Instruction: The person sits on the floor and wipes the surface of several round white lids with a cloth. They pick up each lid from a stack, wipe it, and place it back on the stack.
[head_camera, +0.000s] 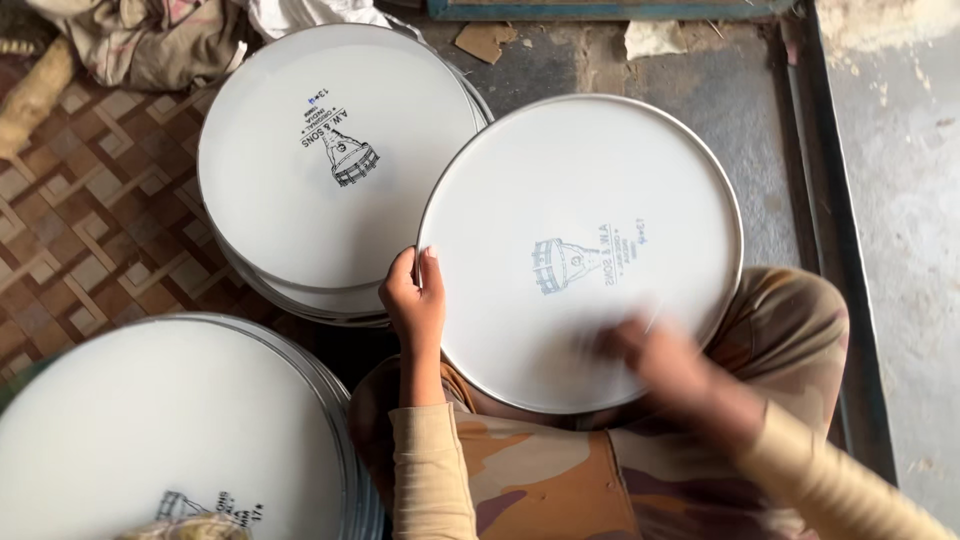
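A round white drumhead with a metal rim and a small blue printed emblem lies across my lap. My left hand grips its left rim, thumb on top. My right hand is blurred with motion over the lower right of the white skin, flat against or just above it; whether it holds anything I cannot tell.
A stack of similar white drumheads sits ahead on the left, another stack at the lower left. A patterned brown mat covers the floor on the left, crumpled cloth lies at the top left, and a concrete ledge runs along the right.
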